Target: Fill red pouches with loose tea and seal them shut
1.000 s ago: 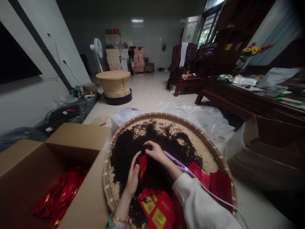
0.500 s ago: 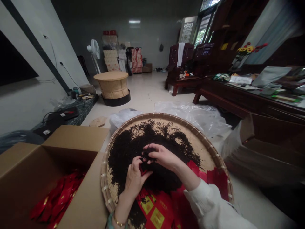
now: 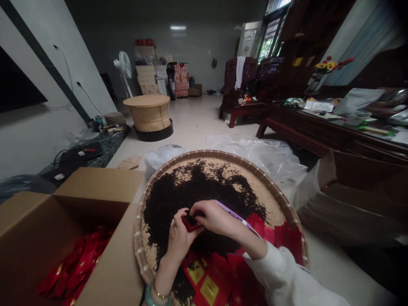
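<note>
- My left hand (image 3: 179, 236) is curled closed around a small red pouch (image 3: 190, 226), mouth upward, over the middle of the bamboo tray (image 3: 139, 240).
- My right hand (image 3: 214, 217) is partly curled, fingertips at that mouth; I can't tell whether they pinch any leaves.
- I'd keep the left grip firm but light, since squeezing could narrow the opening.
- I'd press the dark dried leaves (image 3: 219, 191) down gently, keeping strays off the rim, and stay above the pile so spills land there.
- I'd keep my right forearm clear of the purple tool (image 3: 230, 210) just beside it.
- Half a second ago my right fingers carried a loose clump above the pouch; now no clump shows below them, and dark leaves show at its mouth.
- The purple tool, hidden then, now shows beyond my right forearm.
</note>
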A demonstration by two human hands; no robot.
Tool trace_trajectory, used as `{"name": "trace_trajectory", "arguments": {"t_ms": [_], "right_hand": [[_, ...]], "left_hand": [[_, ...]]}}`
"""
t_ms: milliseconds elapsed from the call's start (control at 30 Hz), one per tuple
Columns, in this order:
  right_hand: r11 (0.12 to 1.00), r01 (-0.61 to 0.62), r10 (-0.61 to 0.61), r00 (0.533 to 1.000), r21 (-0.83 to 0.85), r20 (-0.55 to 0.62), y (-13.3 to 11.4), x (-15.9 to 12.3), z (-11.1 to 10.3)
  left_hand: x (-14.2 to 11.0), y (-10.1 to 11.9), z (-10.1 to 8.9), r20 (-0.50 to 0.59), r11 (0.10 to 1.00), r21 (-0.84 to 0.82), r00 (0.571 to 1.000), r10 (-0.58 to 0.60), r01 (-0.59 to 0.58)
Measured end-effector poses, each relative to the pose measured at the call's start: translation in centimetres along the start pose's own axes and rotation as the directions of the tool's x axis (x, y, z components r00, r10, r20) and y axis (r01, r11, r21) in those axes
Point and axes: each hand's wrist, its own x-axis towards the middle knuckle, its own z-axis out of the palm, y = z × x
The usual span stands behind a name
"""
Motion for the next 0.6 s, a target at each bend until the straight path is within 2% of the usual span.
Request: {"name": "trace_trajectory", "arguments": {"t_ms": [133, 200, 267, 333, 400, 467, 533, 600], "right_hand": [[0.97, -0.084, 0.094, 0.995, 0.227, -0.032, 1.0, 0.8, 0.1], [0.954, -0.077, 0.113, 0.988, 0.29, -0.108, 1.6, 1.1, -0.2], [0.975, 0.012, 0.034, 0.979, 0.22, -0.203, 1.9, 1.1, -0.6], [0.986, 0.135, -0.116, 0.977, 0.1, -0.178, 1.9, 0.8, -1.0], [0.971, 0.24, -0.238, 0.97, 0.023, -0.053, 1.6, 0.5, -1.1], [0.955, 0.297, -0.296, 0.954, -0.01, 0.048, 1.2, 0.4, -1.1], [0.953, 0.301, -0.3, 0.953, -0.018, 0.045, 1.0, 0.5, -1.1], [0.961, 0.277, -0.278, 0.96, -0.022, -0.045, 1.2, 0.7, -1.0]], "left_hand": [[0.1, 0.5, -0.5, 0.011, 0.998, -0.039, 0.998, -0.054, 0.055], [0.1, 0.8, -0.8, -0.006, 0.992, -0.081, 0.995, -0.1, 0.099], [0.3, 1.1, -1.1, -0.023, 0.976, -0.157, 0.988, -0.155, 0.15], [0.5, 1.5, -1.4, 0.001, 0.94, -0.276, 0.978, -0.208, 0.2], [0.9, 1.9, -1.8, 0.109, 0.863, -0.436, 0.967, -0.232, 0.257], [1.2, 2.3, -2.1, 0.27, 0.73, -0.593, 0.938, -0.218, 0.341], [1.5, 2.8, -2.2, 0.395, 0.574, -0.695, 0.897, -0.198, 0.433], [1.6, 3.5, -2.2, 0.479, 0.465, -0.72, 0.854, -0.202, 0.514]]}}
